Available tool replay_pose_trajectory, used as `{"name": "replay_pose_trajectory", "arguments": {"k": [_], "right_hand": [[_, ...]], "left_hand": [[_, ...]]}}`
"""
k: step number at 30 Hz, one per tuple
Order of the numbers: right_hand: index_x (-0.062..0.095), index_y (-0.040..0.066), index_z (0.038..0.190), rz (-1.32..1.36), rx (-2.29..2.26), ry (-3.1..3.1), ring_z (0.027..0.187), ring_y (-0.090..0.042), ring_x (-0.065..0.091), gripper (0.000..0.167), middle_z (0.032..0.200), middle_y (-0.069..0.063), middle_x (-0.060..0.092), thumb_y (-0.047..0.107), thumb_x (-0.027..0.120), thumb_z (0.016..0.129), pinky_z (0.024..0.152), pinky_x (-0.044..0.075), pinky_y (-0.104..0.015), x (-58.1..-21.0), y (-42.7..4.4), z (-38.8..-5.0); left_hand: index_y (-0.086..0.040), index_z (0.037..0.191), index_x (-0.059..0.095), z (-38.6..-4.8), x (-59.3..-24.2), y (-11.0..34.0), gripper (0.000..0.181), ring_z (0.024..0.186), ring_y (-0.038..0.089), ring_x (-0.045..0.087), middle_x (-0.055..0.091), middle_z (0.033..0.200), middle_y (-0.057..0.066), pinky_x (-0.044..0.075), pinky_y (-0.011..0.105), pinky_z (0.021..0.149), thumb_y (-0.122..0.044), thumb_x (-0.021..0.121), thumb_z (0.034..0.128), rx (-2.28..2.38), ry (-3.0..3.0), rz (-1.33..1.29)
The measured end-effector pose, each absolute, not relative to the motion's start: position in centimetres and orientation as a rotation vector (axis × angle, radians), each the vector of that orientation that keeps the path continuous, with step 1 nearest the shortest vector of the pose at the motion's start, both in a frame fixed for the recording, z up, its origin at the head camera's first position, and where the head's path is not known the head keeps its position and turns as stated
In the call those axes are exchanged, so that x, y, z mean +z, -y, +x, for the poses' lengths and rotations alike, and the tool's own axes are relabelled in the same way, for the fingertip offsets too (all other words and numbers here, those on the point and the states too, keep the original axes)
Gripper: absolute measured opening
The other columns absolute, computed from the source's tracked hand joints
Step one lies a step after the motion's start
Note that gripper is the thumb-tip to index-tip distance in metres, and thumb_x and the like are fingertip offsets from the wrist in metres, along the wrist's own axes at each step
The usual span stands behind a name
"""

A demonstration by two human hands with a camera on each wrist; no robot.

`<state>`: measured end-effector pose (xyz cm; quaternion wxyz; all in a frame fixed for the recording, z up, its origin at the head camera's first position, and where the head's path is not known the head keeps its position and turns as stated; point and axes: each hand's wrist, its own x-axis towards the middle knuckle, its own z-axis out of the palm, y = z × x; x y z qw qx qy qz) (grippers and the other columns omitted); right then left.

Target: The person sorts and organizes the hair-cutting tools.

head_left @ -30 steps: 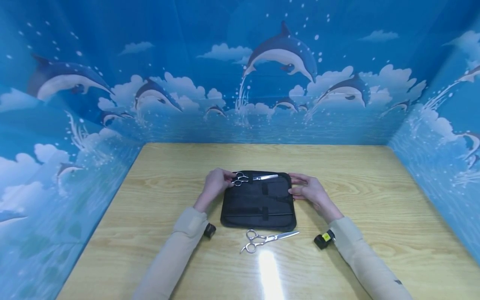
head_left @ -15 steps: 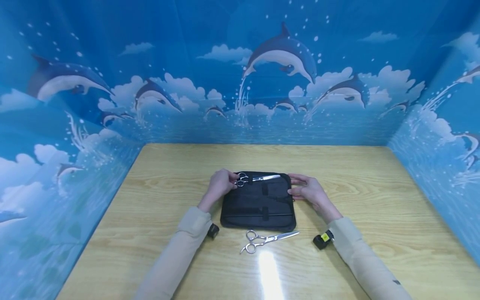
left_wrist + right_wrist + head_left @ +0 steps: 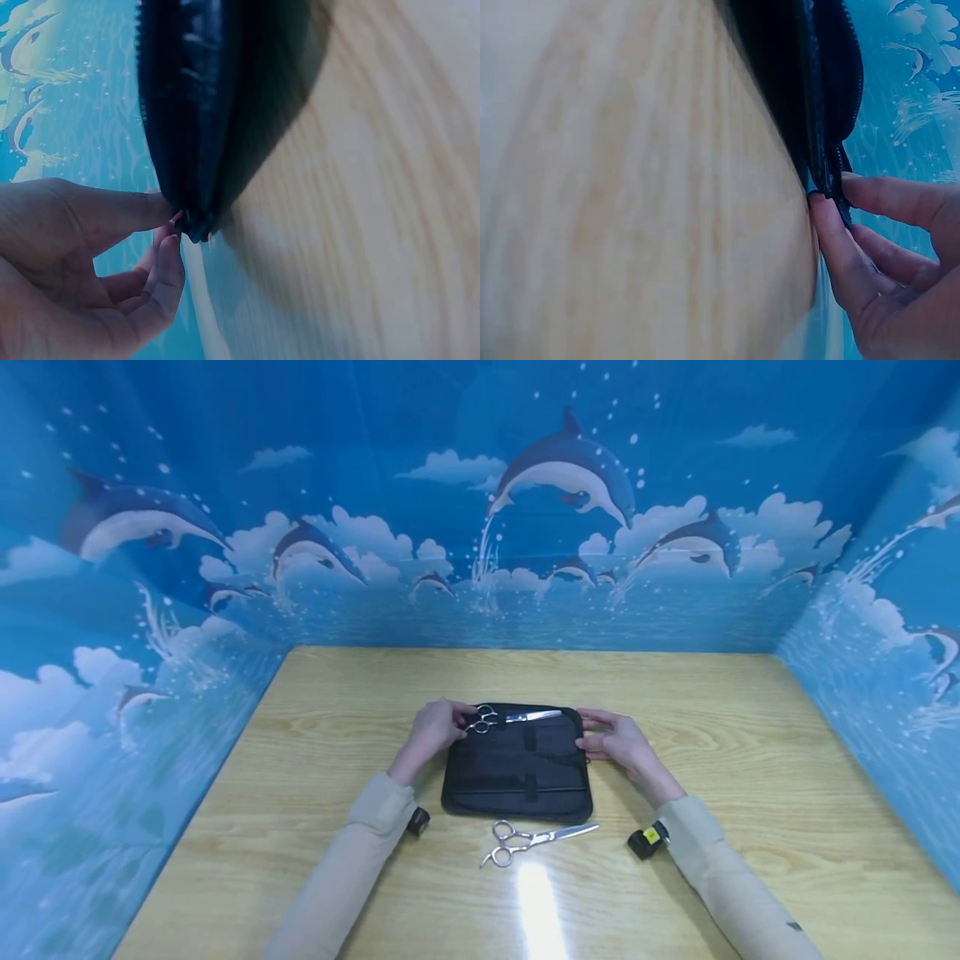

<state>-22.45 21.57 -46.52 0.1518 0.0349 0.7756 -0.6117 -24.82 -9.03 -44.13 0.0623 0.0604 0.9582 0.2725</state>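
Observation:
A black zippered scissors case (image 3: pixel 487 760) lies spread out on the table, inner side up. Silver hairdressing scissors (image 3: pixel 532 716) sit along its far edge, passed under an elastic loop, blades pointing right. My left hand (image 3: pixel 437 725) pinches the case's far left corner, close to the finger rings; the left wrist view has the left hand's (image 3: pixel 82 262) thumb and fingers at that corner. My right hand (image 3: pixel 621 745) pinches the right edge, and thumb and fingers of the right hand (image 3: pixel 900 262) meet there. A second pair of silver hairdressing scissors (image 3: pixel 551 836) rests in front of the case.
The wooden table (image 3: pixel 360 693) reaches back to a blue dolphin-print backdrop (image 3: pixel 420 527), which also rises at both sides. More loops (image 3: pixel 531 787) and a flat pocket strip cross the case. A bright light reflection (image 3: pixel 538 902) shows near the front.
The scissors in the case shifted slightly right through the loop as my left hand pushed right. Since then the left hand has drawn back left to the corner. The right hand stayed put.

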Motion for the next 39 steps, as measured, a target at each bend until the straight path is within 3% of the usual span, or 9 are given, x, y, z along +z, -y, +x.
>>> {"name": "replay_pose_trajectory", "arguments": {"k": [14, 22, 28, 32, 39], "right_hand": [[0.038, -0.003, 0.153, 0.087, -1.687, -2.262, 0.088, -0.007, 0.066, 0.068, 0.146, -0.031, 0.046, 0.003, 0.07, 0.093, 0.076, 0.06, -0.025, -45.98, -21.33, -22.26], [0.037, -0.006, 0.152, 0.052, -1.708, -2.279, 0.086, -0.005, 0.066, 0.068, 0.142, -0.033, 0.048, -0.005, 0.068, 0.092, 0.071, 0.059, -0.022, -46.16, -21.23, -22.35], [0.039, -0.009, 0.149, 0.03, -1.645, -2.355, 0.083, -0.005, 0.066, 0.067, 0.141, -0.035, 0.048, -0.007, 0.07, 0.09, 0.069, 0.059, -0.022, -45.91, -21.08, -22.3], [0.041, -0.011, 0.148, 0.021, -1.563, -2.414, 0.08, -0.007, 0.066, 0.065, 0.14, -0.036, 0.048, -0.006, 0.071, 0.09, 0.069, 0.06, -0.023, -45.72, -20.85, -22.16], [0.041, -0.012, 0.147, 0.017, -1.527, -2.432, 0.084, -0.013, 0.069, 0.066, 0.14, -0.037, 0.049, -0.006, 0.072, 0.089, 0.071, 0.061, -0.026, -45.63, -20.66, -22.12]], "left_hand": [[-0.012, 0.128, 0.07, -23.96, -43.86, 9.2, 0.054, 0.096, 0.026, 0.06, 0.067, 0.115, 0.014, 0.053, 0.038, 0.084, 0.011, 0.067, 0.0797, 0.8, -2.902, 0.153], [-0.01, 0.13, 0.069, -23.94, -44.26, 9.29, 0.054, 0.086, 0.023, 0.055, 0.064, 0.109, 0.014, 0.05, 0.033, 0.073, 0.012, 0.065, 0.08, 0.781, -2.929, 0.195], [-0.011, 0.127, 0.071, -24.09, -44.44, 9.54, 0.047, 0.087, 0.022, 0.055, 0.062, 0.096, 0.009, 0.05, 0.036, 0.075, 0.007, 0.068, 0.0834, 0.749, -2.955, 0.275], [-0.012, 0.128, 0.071, -24.13, -44.38, 9.57, 0.044, 0.09, 0.023, 0.057, 0.063, 0.099, 0.01, 0.051, 0.038, 0.08, 0.003, 0.071, 0.0865, 0.743, -2.947, 0.271], [-0.012, 0.129, 0.07, -24.09, -44.32, 9.54, 0.043, 0.089, 0.021, 0.057, 0.063, 0.105, 0.011, 0.051, 0.035, 0.078, 0.0, 0.072, 0.0885, 0.712, -2.93, 0.264]]}}
